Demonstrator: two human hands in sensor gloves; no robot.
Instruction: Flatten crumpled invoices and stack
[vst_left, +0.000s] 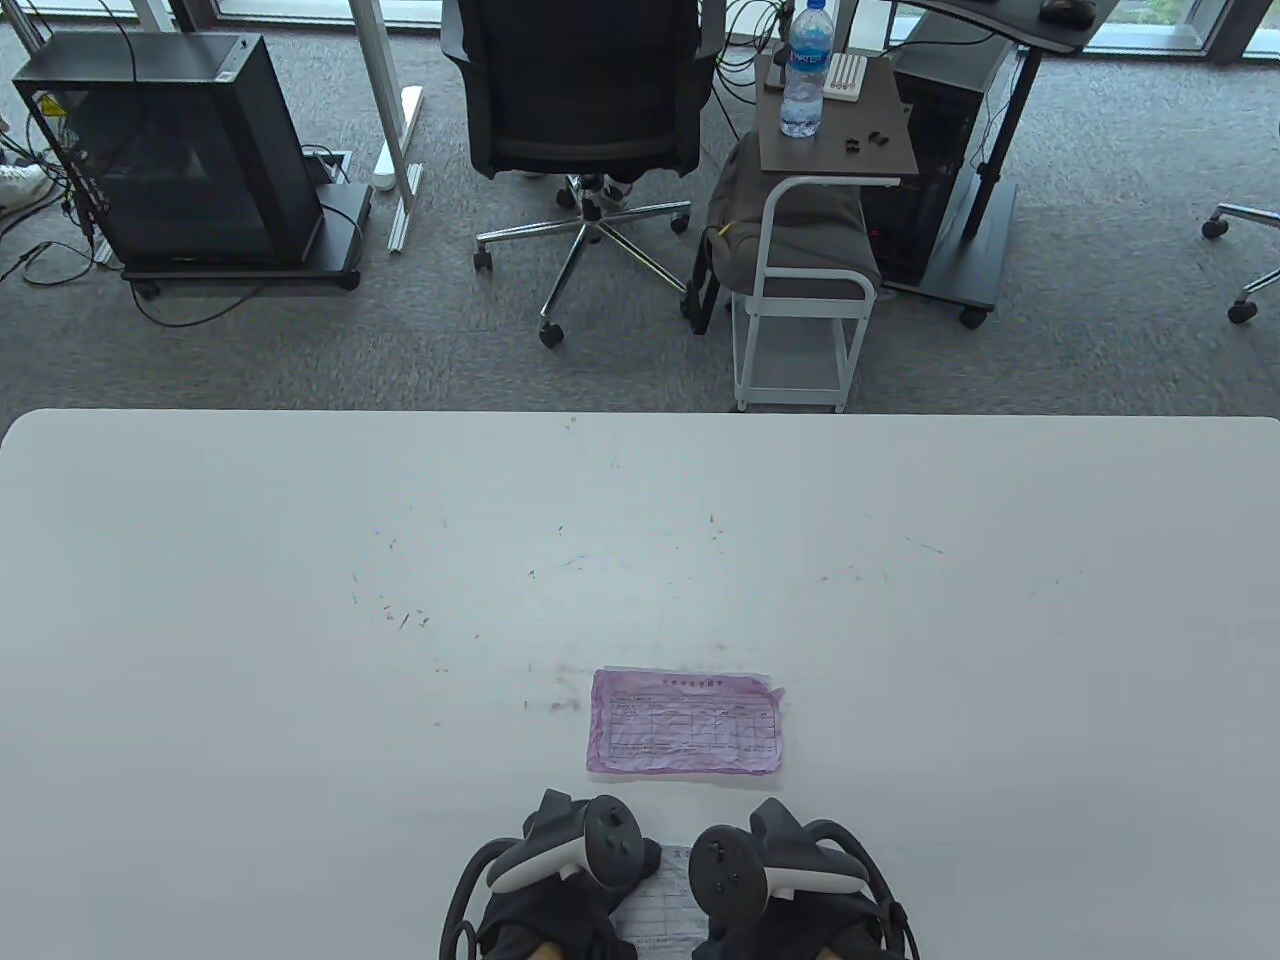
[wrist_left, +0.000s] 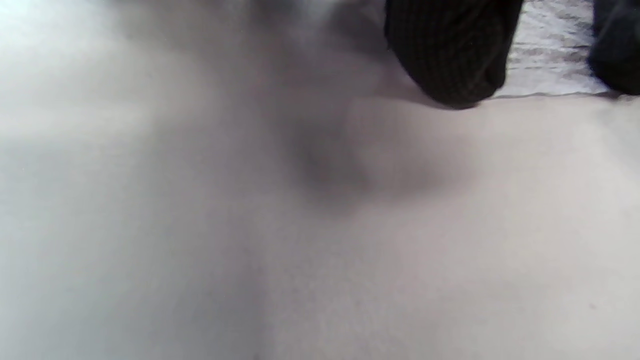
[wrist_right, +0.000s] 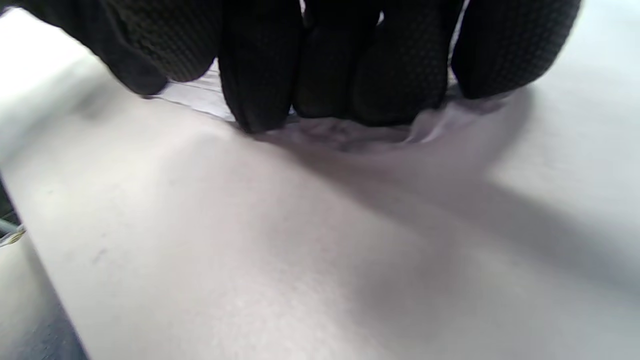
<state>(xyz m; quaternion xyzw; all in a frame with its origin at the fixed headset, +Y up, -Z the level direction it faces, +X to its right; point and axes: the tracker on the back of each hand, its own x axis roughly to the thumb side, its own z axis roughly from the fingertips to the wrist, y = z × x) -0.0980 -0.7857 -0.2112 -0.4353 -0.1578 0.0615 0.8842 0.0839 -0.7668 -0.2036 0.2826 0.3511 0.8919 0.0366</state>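
Observation:
A flattened pink invoice (vst_left: 685, 722) lies on the white table (vst_left: 300, 600) near its front middle. Just below it, a white invoice (vst_left: 662, 905) lies at the table's front edge, mostly hidden between my two hands. My left hand (vst_left: 560, 870) rests on its left part; a gloved fingertip (wrist_left: 450, 60) touches the paper's edge (wrist_left: 550, 55) in the left wrist view. My right hand (vst_left: 775, 870) presses on its right part; several fingers (wrist_right: 330, 75) bear down on the wrinkled paper (wrist_right: 345, 135) in the right wrist view.
Beyond the table's far edge stand an office chair (vst_left: 580, 110), a small side cart (vst_left: 820, 230) with a water bottle (vst_left: 805, 70), and a computer case (vst_left: 180, 150) on the carpet.

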